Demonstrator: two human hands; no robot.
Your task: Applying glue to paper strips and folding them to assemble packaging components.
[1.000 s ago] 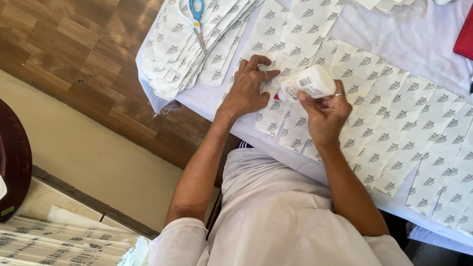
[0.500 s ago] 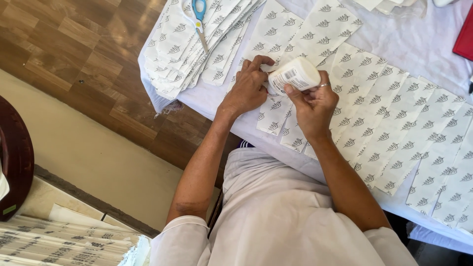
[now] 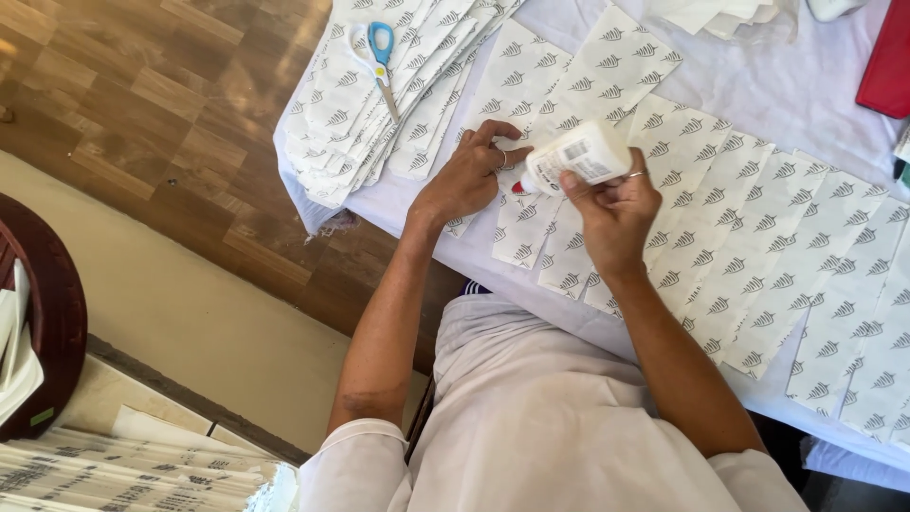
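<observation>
My right hand [image 3: 614, 210] grips a white glue bottle [image 3: 575, 157] tilted on its side, its red tip pointing left and down at the paper. My left hand [image 3: 467, 176] lies palm down beside the tip, fingers pressing a white paper strip printed with dark leaf marks [image 3: 527, 223]. Several such strips lie overlapping in a row across the white-covered table [image 3: 787, 85], running out to the right.
A pile of the same printed papers [image 3: 379, 104] lies at the table's left end with blue-handled scissors [image 3: 382, 52] on top. A red object [image 3: 889, 66] sits at the far right. Wooden floor lies to the left; a dark round tray [image 3: 52, 322] and stacked papers sit lower left.
The right hand has tipped the glue bottle further over and shifted it slightly left, bringing the tip down beside the left fingers. The left hand stays on the paper.
</observation>
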